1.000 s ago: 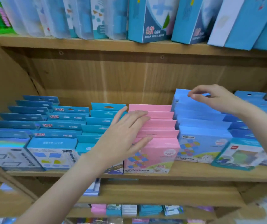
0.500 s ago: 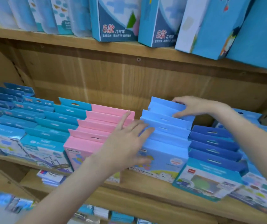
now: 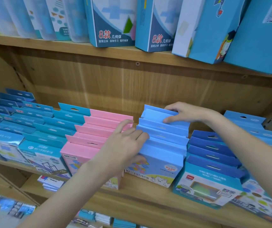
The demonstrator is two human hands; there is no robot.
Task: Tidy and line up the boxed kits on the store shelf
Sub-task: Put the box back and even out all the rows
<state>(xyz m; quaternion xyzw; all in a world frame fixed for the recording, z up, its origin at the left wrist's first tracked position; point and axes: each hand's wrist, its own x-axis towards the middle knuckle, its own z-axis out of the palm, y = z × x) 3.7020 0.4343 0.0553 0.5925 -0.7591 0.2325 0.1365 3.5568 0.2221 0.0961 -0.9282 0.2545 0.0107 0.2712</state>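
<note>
head view: my left hand [image 3: 125, 145] at frame centre, fingers straight and flat, pressing side of light blue box row [image 3: 163, 137] beside pink box row [image 3: 97, 134]. my right hand [image 3: 183, 112] upper right of centre, fingers curled over rearmost light blue box top. both rows mid-frame on wooden shelf [image 3: 148, 199].

left hand [image 3: 123, 145]: fingers straight, palm down | right hand [image 3: 183, 113]: fingers curled, pinching
</note>
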